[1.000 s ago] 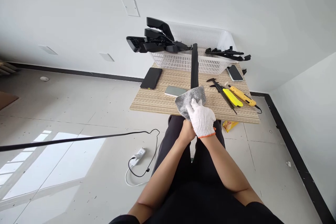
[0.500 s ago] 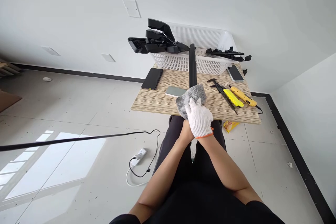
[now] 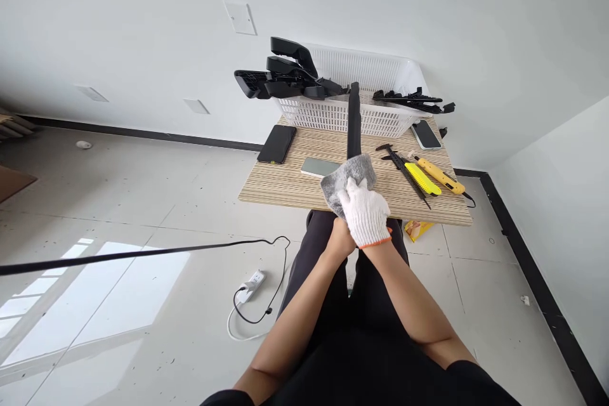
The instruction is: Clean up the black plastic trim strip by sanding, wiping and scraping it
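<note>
I sit facing a plain white wall (image 3: 143,25) with a black skirting board (image 3: 143,134). Pale floor tiles (image 3: 118,190) catch a bright patch of window light (image 3: 85,285) to my left. The striped wooden desk (image 3: 285,184) stands against the wall.

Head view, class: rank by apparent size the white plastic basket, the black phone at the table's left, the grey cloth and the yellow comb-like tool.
1. White plastic basket, clearly largest.
2. Grey cloth, partly under the gloved right hand.
3. Black phone.
4. Yellow comb-like tool.
The cloth is nearer the camera and partly covered, so places 2 and 3 are unsure.
</note>
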`<move>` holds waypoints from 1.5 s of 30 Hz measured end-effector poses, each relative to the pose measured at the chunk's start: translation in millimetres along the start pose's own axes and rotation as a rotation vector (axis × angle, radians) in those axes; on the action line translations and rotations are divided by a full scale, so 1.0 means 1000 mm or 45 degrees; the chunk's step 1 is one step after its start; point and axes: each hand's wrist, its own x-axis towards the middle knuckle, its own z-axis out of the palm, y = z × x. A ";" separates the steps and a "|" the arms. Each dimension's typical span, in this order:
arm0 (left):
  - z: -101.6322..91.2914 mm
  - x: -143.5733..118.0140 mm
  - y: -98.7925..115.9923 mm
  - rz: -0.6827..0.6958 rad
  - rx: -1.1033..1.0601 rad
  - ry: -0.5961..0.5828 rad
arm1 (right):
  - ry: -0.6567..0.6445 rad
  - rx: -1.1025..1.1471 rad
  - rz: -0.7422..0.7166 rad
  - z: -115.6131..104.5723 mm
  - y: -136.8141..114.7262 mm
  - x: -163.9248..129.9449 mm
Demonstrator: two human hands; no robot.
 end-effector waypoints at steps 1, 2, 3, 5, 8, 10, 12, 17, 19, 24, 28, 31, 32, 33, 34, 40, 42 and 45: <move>0.000 0.001 -0.001 0.012 0.001 -0.004 | -0.040 -0.010 -0.002 0.000 0.002 -0.004; 0.001 0.001 -0.001 0.016 0.002 -0.002 | -0.057 -0.013 -0.017 -0.001 0.004 -0.005; 0.001 0.001 -0.001 0.012 0.003 0.006 | -0.051 -0.014 -0.041 -0.002 0.007 -0.003; 0.002 0.001 0.000 -0.015 0.004 0.026 | 0.012 -0.001 -0.080 -0.003 0.013 0.005; 0.003 0.001 0.001 -0.045 -0.005 0.051 | 0.097 0.043 -0.066 -0.006 0.016 0.017; 0.003 0.000 0.001 -0.033 -0.006 0.045 | 0.085 0.062 -0.030 -0.009 0.013 0.017; 0.002 -0.001 0.001 0.006 -0.007 0.029 | -0.010 0.067 0.010 -0.011 0.009 0.009; 0.001 0.000 0.001 0.090 -0.048 0.006 | -0.134 0.083 0.049 -0.005 0.009 -0.008; 0.001 0.000 0.001 0.082 -0.062 -0.008 | -0.045 0.104 0.047 0.001 0.011 -0.005; 0.000 -0.001 0.003 0.055 -0.084 -0.010 | 0.128 0.218 0.071 0.009 0.017 0.011; -0.005 -0.005 0.010 0.047 -0.143 0.006 | 0.237 0.379 0.140 0.000 0.027 0.021; -0.006 -0.008 0.013 0.061 -0.220 -0.039 | 0.298 0.474 0.194 -0.003 0.033 0.026; -0.006 -0.009 0.013 0.053 -0.216 -0.046 | 0.303 0.490 0.196 -0.003 0.033 0.026; -0.004 -0.010 0.011 0.039 -0.195 -0.040 | 0.304 0.497 0.193 -0.002 0.032 0.026; -0.003 -0.011 0.008 0.027 -0.170 -0.023 | 0.298 0.496 0.189 0.000 0.031 0.024; 0.002 -0.012 -0.007 0.043 -0.119 0.053 | 0.075 0.376 0.170 0.005 0.016 -0.019; 0.000 -0.012 -0.008 0.048 -0.134 0.082 | -0.047 0.237 0.154 0.002 0.011 -0.039; -0.001 -0.012 -0.007 0.028 -0.158 0.122 | -0.126 0.100 0.089 -0.003 0.007 -0.052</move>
